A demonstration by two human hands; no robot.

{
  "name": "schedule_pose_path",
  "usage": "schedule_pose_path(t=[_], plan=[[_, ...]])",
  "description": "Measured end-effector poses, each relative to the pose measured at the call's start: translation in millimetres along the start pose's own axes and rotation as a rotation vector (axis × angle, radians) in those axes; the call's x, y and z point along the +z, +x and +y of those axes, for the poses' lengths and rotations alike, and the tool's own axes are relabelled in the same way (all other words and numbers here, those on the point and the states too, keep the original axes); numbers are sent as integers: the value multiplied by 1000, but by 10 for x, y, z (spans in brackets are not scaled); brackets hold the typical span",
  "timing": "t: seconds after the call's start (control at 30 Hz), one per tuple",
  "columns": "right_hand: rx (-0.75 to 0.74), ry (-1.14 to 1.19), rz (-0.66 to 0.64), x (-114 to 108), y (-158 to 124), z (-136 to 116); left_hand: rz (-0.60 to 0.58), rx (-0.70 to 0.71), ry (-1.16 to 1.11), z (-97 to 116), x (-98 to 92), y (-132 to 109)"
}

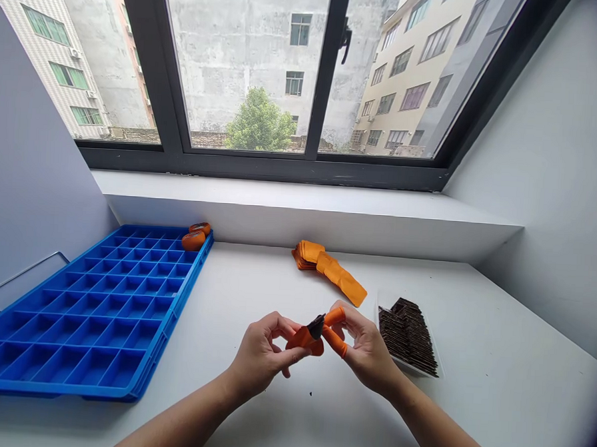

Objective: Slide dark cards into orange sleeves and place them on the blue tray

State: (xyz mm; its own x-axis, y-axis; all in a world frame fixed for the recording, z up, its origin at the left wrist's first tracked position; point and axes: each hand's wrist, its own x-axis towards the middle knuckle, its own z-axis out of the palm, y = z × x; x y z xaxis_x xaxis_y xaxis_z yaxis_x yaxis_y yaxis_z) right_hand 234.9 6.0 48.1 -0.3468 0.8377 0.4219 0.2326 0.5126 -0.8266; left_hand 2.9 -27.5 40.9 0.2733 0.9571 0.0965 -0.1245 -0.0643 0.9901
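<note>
My left hand point(260, 356) and my right hand point(367, 347) meet over the white table, both pinched on a small orange pouch point(306, 339) with a dark piece point(316, 326) poking out of its top. Orange covers sit on two fingertips of my right hand. The left fingers grip the pouch's lower left side; the right fingers hold its upper right edge.
A blue compartment tray point(88, 312) lies at the left, with two filled orange pouches point(194, 237) in its far corner. A pile of flat orange pouches point(326, 265) lies near the wall. A clear tray of dark brown pieces point(409, 336) sits right of my right hand.
</note>
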Motion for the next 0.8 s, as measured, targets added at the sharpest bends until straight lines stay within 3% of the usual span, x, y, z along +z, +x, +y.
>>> schedule_pose_path(t=[0.2, 0.37, 0.8], plan=[[-25, -41, -10, -10, -31, 46, -30, -22, 9, 14, -16, -15], [-55, -32, -6, 12, -35, 33, -200, -110, -92, -7, -14, -18], [-120, -73, 13, 10, -41, 7, -197, -110, 31, 16, -50, -9]])
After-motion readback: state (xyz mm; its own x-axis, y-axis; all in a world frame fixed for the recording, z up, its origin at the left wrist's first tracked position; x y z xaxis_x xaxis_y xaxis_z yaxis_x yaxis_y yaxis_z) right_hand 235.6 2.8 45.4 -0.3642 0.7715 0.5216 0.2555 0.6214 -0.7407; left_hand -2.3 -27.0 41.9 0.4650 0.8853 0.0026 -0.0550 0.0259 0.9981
